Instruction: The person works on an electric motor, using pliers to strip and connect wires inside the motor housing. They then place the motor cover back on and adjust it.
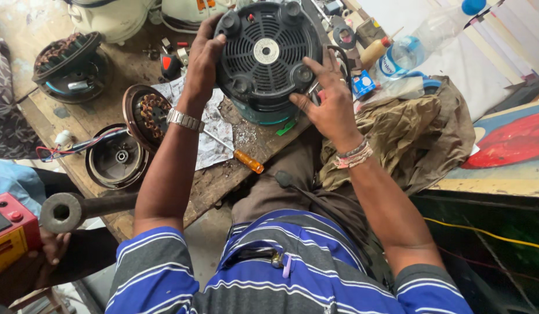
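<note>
My left hand [203, 61] grips the left rim of a round black appliance base [268, 55], which has vent slots, a white centre hub and rubber feet. It is tipped with its underside toward me above a teal body. On the base's right edge rests my right hand [329, 100], fingers spread, with a thin metal tool tucked under the fingers. A watch sits on my left wrist and bracelets on my right.
On the wooden bench [95, 119]: an orange-handled screwdriver [239, 156] on crumpled paper, a copper-wound motor stator [147, 113], a round motor housing [115, 157] and another motor part [71, 64]. A plastic bottle [423, 40] and brown cloth [415, 131] lie right. Another person's hand [51, 247] is at lower left.
</note>
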